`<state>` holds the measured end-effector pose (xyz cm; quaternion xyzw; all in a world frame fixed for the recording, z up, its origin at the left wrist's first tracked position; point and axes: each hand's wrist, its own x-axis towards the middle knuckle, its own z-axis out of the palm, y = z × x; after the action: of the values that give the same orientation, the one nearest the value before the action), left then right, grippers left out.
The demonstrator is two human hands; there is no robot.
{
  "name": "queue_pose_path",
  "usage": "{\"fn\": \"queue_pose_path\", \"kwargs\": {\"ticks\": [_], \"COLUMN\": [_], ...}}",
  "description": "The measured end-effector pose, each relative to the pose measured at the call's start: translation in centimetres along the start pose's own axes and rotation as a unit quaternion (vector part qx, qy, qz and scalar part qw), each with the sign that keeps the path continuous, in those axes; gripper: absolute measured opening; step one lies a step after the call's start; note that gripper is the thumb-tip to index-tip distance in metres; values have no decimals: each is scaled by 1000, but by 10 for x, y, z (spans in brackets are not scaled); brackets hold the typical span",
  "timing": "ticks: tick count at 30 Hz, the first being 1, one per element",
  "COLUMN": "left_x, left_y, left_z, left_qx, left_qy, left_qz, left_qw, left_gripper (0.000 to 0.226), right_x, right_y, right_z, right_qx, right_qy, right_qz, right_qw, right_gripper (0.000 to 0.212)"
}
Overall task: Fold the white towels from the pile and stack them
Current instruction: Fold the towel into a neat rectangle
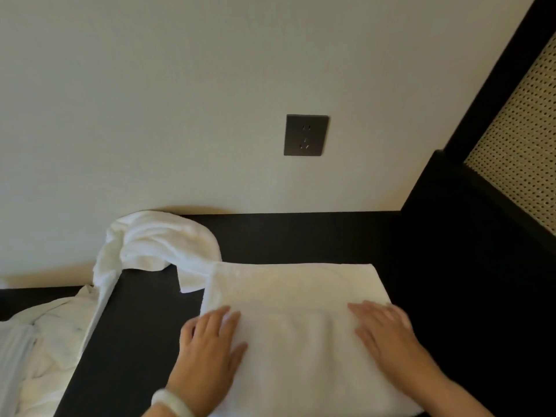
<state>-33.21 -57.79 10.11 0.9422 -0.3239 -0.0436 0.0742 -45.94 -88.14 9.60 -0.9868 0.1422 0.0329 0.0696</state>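
Both hands are flat here. The left hand (210, 341) and right hand (385, 329) lie palm down on the folded towel (294, 293), fingers straight, pressing and gripping nothing. The left one sits at the towel's near-left edge and the right one towards its near-right side, with a fold line running across between them.

So I'd say this is the smoothing bit after a fold, and the towel isn't down to its final size yet. It lies on the dark worktop (301, 236). Right up against the towel's far-left corner is the rumpled pile (156, 239) of unfolded towels, and more white cloth (45, 341) sits further left.

Next move, I reckon: pinch one side and bring it over, keeping the edges lined up. I can't see a finished stack, so this one probably starts it.
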Motion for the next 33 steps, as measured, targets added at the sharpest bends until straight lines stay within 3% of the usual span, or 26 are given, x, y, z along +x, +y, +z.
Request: {"fn": "queue_pose_path", "kwargs": {"ticks": [2,8,11,12,14,15,16,17,19,21,24,30,33], "left_x": [24,60,62,62,63,67,73,81,97,105,107,110,115], "left_y": [-9,-44,-62,-67,-73,-75,-75,-74,-65,-53,-43,-42,-45], "left_z": [-7,-24,-33,-37,-49,-53,-53,-49,-38,-25,-11,-3,-10], "left_qx": [-2,-148,-234,-326,-535,-590,-611,-595,-486,-371,-355,-377,-382], "left_qy": [7,-153,-210,-232,-252,-228,-191,-148,-81,-52,-25,7,81], "left_qz": [-51,-94,-93,-93,-96,-115,-140,-164,-191,-199,-216,-209,-212], "left_qw": [999,973,945,912,801,766,756,773,849,906,909,902,896], "left_gripper": [58,27,20,15,10,10,12,17,19,11,11,19,21], "right_x": [13,37,35,34,33,37,44,54,77,91,99,98,104], "right_y": [14,27,39,44,52,55,55,53,45,35,27,26,32], "right_z": [-7,-34,-51,-60,-79,-85,-87,-83,-62,-35,-7,-2,-14], "right_qx": [-14,19,152,234,408,459,483,482,429,353,272,221,228], "right_qy": [-8,-136,-194,-204,-192,-157,-113,-63,13,30,81,167,216], "right_qz": [25,96,130,145,153,156,161,171,203,222,252,241,228], "right_qw": [1000,986,960,939,879,861,853,857,880,908,925,930,922], "right_gripper": [40,14,15,15,21,23,22,19,8,5,11,19,18]}}
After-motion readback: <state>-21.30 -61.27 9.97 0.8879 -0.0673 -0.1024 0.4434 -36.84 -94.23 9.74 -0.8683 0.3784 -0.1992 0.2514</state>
